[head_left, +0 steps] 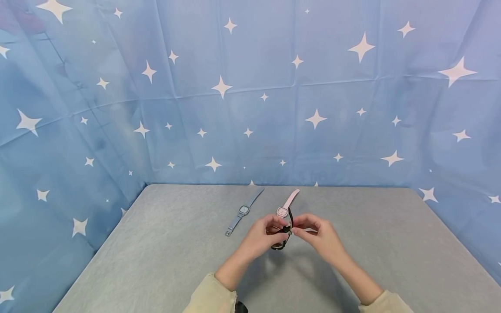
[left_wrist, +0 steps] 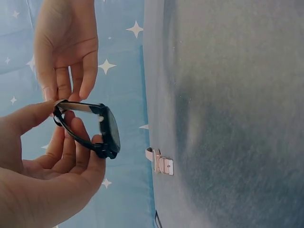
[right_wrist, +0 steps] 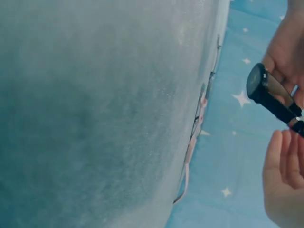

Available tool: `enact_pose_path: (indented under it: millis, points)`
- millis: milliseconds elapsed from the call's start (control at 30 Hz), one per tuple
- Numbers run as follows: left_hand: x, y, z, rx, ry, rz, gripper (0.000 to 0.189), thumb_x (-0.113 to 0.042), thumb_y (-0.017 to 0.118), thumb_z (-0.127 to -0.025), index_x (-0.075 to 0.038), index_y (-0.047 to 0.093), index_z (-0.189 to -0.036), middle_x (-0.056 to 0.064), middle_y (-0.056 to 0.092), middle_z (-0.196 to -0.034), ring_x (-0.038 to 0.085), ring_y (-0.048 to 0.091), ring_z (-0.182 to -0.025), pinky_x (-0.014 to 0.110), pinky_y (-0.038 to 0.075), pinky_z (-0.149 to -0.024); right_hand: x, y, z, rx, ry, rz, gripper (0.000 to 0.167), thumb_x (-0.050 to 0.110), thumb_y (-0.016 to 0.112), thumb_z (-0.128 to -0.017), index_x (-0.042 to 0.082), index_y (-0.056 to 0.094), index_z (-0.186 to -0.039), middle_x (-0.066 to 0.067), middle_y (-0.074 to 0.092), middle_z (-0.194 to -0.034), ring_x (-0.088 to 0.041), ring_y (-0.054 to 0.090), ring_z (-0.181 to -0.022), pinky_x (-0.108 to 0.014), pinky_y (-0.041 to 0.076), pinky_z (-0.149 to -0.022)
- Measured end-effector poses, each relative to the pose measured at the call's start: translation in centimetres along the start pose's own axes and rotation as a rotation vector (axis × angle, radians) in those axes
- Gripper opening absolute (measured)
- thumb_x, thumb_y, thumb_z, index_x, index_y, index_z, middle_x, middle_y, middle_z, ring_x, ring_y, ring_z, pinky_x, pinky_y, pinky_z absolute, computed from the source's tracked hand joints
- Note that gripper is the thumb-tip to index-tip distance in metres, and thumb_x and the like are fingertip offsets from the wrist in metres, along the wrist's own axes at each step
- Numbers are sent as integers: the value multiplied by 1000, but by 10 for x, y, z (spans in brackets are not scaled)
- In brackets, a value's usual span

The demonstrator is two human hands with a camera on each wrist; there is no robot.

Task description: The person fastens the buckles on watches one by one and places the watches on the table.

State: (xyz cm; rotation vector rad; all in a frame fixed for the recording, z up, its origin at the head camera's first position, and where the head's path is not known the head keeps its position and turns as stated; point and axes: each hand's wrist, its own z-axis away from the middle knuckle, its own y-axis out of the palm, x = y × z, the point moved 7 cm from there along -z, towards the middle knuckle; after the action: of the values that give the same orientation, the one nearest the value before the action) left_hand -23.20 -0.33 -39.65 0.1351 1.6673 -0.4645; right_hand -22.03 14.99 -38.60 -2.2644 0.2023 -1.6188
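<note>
Black watch (left_wrist: 112,134): held up above the tabletop (head_left: 176,252), between both hands, with strap bent into a loop
Left grip (head_left: 258,237): closed on the black watch, with thumb against the strap and fingers curled about the loop
Right grip (head_left: 322,234): narrowed to a pinch on the same strap
Pink watch (head_left: 282,211): lying on the tabletop just beyond the hands, partly hidden
Blue watch (head_left: 244,210): lying slantwise, left of the pink watch, untouched
Backdrop (head_left: 266,139): blue, star-patterned
</note>
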Motion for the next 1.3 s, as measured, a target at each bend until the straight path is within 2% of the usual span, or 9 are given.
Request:
enact_pose_path:
  millis: [200, 333, 467, 667, 933, 1167, 1300]
  points:
    - [2, -1, -1, 0, -10, 57, 19, -7, 70, -91, 2, 65, -107, 18, 69, -103, 7, 62, -82, 34, 61, -73, 3, -1, -1, 6, -25, -24, 19, 9, 68, -93, -4, 68, -108, -17, 73, -99, -1, 67, -85, -22, 57, -77]
    - [4, 0, -1, 6, -18, 83, 19, -6, 70, -90, 3, 66, -106, 18, 69, -102, 6, 61, -80, 35, 61, -72, 3, -2, -1, -9, -12, -49, 21, 9, 66, -94, -5, 67, -109, -19, 72, -101, -5, 70, -84, -23, 58, -78]
    - [5, 1, -1, 18, -24, 94, 18, -4, 71, -90, 4, 67, -105, 19, 69, -101, 8, 62, -79, 36, 61, -71, 4, -4, -2, -28, 0, -44, 21, 12, 67, -95, -2, 67, -111, -19, 72, -103, -4, 69, -86, -23, 58, -80]
    - [5, 2, 1, 35, -22, 81, 17, -6, 71, -90, 2, 68, -105, 19, 70, -99, 18, 66, -82, 37, 61, -71, 14, -6, -1, -88, -68, -8, 23, 11, 68, -94, 4, 65, -116, -16, 72, -102, 2, 65, -89, -22, 56, -77]
    - [4, 3, 2, 39, -23, 73, 16, -6, 70, -90, 1, 69, -104, 19, 70, -99, 25, 67, -84, 38, 61, -70, 20, -8, 1, -123, -130, 6, 18, 7, 69, -93, 5, 67, -110, -14, 72, -99, 2, 65, -88, -21, 57, -74]
    - [4, 2, 2, 30, -29, 85, 18, -7, 71, -90, 1, 68, -105, 18, 70, -100, 13, 63, -79, 39, 61, -68, 21, -7, 2, -116, -131, 15, 18, 9, 69, -93, 7, 68, -111, -12, 72, -101, 1, 66, -88, -22, 57, -73]
    - [3, 2, 2, 31, -29, 86, 18, -8, 71, -89, 1, 69, -105, 18, 71, -101, 13, 63, -78, 39, 61, -67, 21, -7, 3, -110, -132, 22, 18, 9, 69, -93, 8, 68, -111, -11, 72, -101, 1, 66, -88, -22, 57, -73]
